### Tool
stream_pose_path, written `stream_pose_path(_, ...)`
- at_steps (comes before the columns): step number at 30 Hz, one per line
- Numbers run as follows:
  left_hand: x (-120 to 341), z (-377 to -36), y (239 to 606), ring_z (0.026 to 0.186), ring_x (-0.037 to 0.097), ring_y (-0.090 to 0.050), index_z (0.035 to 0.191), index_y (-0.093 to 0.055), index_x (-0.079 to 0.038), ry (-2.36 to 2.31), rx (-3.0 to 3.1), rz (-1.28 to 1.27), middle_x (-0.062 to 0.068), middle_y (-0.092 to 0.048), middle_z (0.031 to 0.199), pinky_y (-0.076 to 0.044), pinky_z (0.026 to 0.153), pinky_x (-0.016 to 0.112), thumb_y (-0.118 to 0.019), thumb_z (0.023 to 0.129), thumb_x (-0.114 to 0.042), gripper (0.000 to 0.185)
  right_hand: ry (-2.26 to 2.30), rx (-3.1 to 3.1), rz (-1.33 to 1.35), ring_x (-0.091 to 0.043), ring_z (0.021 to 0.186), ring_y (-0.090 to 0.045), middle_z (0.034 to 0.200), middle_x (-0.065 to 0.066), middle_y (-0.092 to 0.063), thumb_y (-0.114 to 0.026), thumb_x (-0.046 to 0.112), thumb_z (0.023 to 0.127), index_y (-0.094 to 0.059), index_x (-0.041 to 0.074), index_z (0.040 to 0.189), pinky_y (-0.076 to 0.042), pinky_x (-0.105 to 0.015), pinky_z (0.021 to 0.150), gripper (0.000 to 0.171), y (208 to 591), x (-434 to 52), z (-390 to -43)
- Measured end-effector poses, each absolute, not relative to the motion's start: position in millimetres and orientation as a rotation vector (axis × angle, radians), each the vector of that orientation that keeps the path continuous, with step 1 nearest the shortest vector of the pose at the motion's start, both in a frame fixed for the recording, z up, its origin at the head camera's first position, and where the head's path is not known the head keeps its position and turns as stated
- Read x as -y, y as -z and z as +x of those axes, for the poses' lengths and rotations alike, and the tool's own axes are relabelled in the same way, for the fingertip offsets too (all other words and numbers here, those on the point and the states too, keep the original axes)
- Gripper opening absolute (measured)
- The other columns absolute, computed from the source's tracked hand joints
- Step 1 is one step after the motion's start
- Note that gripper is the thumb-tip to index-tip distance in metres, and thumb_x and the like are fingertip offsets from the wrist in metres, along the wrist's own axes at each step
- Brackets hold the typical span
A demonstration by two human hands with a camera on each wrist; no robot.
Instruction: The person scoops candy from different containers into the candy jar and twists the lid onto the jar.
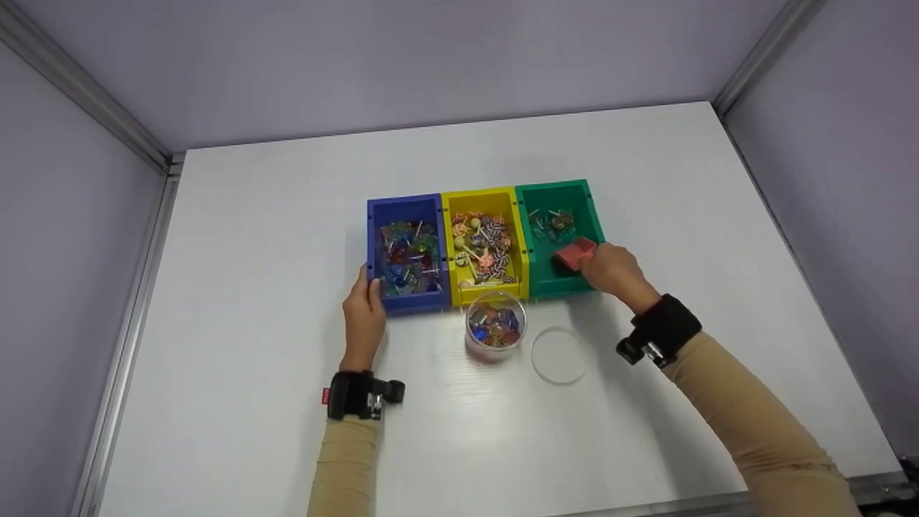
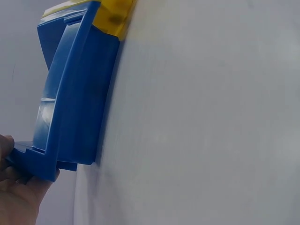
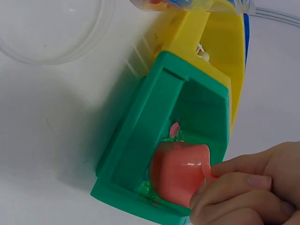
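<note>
My right hand grips the handle of a pink scoop, which is tilted down inside the green bin. Several wrapped lollipops lie toward the back of that bin. At the other end, my left hand holds the front left corner of the blue bin, thumb on the rim. Lollipops in clear and coloured wrappers fill much of the blue bin. Between them the yellow bin holds striped and swirled lollipops. Whether the scoop carries anything is hidden.
A clear round jar with colourful candies in it stands in front of the yellow bin. Right of it a clear round lid lies on the white table. Pale panels surround the table at the back and sides.
</note>
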State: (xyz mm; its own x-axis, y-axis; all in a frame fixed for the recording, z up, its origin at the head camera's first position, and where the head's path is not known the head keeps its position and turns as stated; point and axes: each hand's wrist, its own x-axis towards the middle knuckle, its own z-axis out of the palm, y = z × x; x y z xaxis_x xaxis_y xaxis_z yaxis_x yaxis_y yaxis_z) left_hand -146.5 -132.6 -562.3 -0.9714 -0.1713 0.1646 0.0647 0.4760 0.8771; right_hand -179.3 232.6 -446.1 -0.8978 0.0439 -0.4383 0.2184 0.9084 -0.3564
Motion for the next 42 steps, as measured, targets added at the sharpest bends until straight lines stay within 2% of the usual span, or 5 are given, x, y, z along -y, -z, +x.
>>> stream_pose_path(7, 132, -147, 563, 0.134, 0.038, -0.048, 0.141, -0.04, 0.011, 1.474, 2.474, 0.064, 0.028, -0.051, 0.14, -0.042, 0.112, 0.048, -0.04, 0.104, -0.01, 0.043, 0.558, -2.616, 0.239, -0.024, 0.073, -0.047, 0.091, -0.021, -0.056, -0.035, 0.016, 0.095, -0.059, -0.011, 0.1, -0.038, -0.024, 0.061, 0.036, 453, -231, -188)
stream_pose_path(16, 132, -146, 566, 0.134, 0.038, -0.048, 0.14, -0.041, 0.011, 1.439, 2.482, 0.073, 0.028, -0.051, 0.139, -0.041, 0.113, 0.048, -0.04, 0.104, -0.01, 0.042, 0.646, -2.518, 0.302, -0.015, 0.06, -0.045, 0.079, -0.01, -0.048, -0.038, 0.011, 0.091, -0.054, -0.007, 0.096, -0.038, -0.021, 0.049, 0.024, 452, -236, -201)
stream_pose_path(29, 130, -146, 564, 0.132, 0.04, -0.049, 0.139, -0.04, 0.013, 1.418, 2.478, 0.049, 0.031, -0.051, 0.138, -0.043, 0.111, 0.049, -0.04, 0.103, -0.007, 0.042, 0.741, -2.428, 0.327, -0.009, 0.053, -0.04, 0.073, -0.003, -0.043, -0.038, 0.011, 0.092, -0.047, 0.001, 0.092, -0.034, -0.019, 0.046, 0.014, 449, -242, -223)
stream_pose_path(37, 131, -147, 564, 0.133, 0.038, -0.049, 0.139, -0.042, 0.012, 1.454, 2.445, 0.019, 0.028, -0.053, 0.138, -0.042, 0.111, 0.047, -0.04, 0.103, -0.008, 0.041, 0.703, -2.413, 0.29, -0.009, 0.056, -0.042, 0.075, -0.003, -0.045, -0.041, 0.016, 0.096, -0.05, -0.002, 0.098, -0.035, -0.019, 0.048, 0.02, 448, -245, -235)
stream_pose_path(42, 132, -147, 564, 0.133, 0.038, -0.049, 0.139, -0.042, 0.012, 1.465, 2.446, 0.024, 0.028, -0.053, 0.138, -0.042, 0.112, 0.048, -0.04, 0.103, -0.008, 0.041, 0.616, -2.414, 0.201, -0.01, 0.056, -0.04, 0.073, -0.002, -0.043, -0.044, 0.02, 0.098, -0.05, 0.001, 0.094, -0.034, -0.021, 0.048, 0.02, 445, -247, -244)
